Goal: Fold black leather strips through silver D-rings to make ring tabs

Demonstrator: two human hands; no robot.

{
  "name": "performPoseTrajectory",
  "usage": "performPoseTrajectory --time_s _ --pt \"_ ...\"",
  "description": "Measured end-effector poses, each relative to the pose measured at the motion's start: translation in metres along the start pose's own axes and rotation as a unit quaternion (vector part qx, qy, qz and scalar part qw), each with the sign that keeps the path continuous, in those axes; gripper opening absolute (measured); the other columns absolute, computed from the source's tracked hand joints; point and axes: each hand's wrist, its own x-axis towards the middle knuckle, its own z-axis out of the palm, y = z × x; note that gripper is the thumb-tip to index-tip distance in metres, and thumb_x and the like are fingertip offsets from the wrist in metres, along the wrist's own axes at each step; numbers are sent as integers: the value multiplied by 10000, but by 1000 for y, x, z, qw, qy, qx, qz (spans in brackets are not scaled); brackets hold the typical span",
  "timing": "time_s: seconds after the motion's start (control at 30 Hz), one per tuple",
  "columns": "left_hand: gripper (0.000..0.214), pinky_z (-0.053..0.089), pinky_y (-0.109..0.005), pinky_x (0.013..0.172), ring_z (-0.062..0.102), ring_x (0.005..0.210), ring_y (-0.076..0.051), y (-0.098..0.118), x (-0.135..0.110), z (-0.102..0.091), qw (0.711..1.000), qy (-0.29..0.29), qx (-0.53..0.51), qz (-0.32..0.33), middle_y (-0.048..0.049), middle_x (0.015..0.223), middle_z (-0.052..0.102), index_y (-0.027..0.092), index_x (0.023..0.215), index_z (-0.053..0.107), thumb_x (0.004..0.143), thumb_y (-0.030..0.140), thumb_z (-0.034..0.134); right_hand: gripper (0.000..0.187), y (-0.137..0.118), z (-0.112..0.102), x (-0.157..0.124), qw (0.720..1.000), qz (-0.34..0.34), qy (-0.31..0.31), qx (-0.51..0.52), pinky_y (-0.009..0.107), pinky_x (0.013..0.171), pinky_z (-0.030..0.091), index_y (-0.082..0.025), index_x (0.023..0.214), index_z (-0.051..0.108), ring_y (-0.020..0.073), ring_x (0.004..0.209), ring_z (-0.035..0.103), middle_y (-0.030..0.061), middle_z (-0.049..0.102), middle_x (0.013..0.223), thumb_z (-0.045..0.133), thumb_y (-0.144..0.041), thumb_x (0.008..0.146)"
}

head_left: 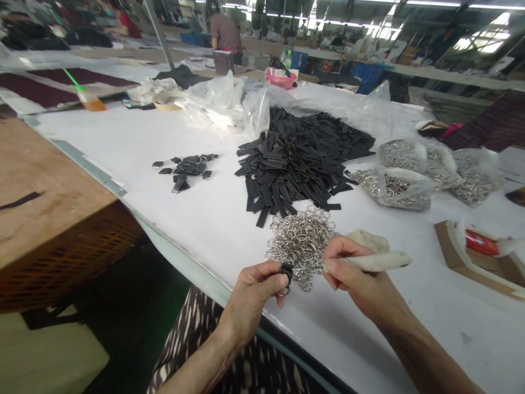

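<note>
Near the table's front edge, my left hand (259, 284) pinches a folded black strap tab (286, 269) with a metal D-ring (286, 291) at its lower end. My right hand (348, 266) is closed around a pale, thick-handled tool (383, 261), whose thin metal tip points left to the tab. Whether the tip touches the tab I cannot tell. Just behind both hands lies a heap of loose metal rings (301, 235). Beyond it spreads a large pile of black strap strips (295, 153). Several black tabs with rings (188, 168) form a small group to the left.
Bags of metal rings (404, 189) stand at the right, behind an open cardboard box (471, 262). A pale lump (368, 239) lies beyond my right hand. Clear plastic bags (221, 101) lie behind the strips. A wooden table (45, 186) adjoins at left. People work further back.
</note>
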Motion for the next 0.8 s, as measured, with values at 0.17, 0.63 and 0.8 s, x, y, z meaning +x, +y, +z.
performPoseTrajectory --time_s 0.17,0.63,0.8 --pt "96 353 -246 566 444 536 -102 -1 0 1 1000 -6 5 -8 16 568 535 151 660 660 743 195 641 129 0 3 1 1000 10 -18 -21 205 467 303 -197 647 507 73 474 415 -66 523 510 539 -191 772" --pt "170 338 -247 503 428 465 -102 5 -4 7 997 -14 59 -43 20 514 503 156 568 642 729 189 598 126 4 0 8 998 44 -54 -6 229 460 269 -192 626 487 84 469 378 -56 469 485 542 -205 738" --pt "166 349 -241 477 436 457 -99 -5 -4 0 997 14 22 -67 17 513 494 145 574 655 718 224 630 183 -2 -21 9 996 11 31 82 249 432 183 -201 589 467 85 425 297 -54 390 448 556 -273 731"
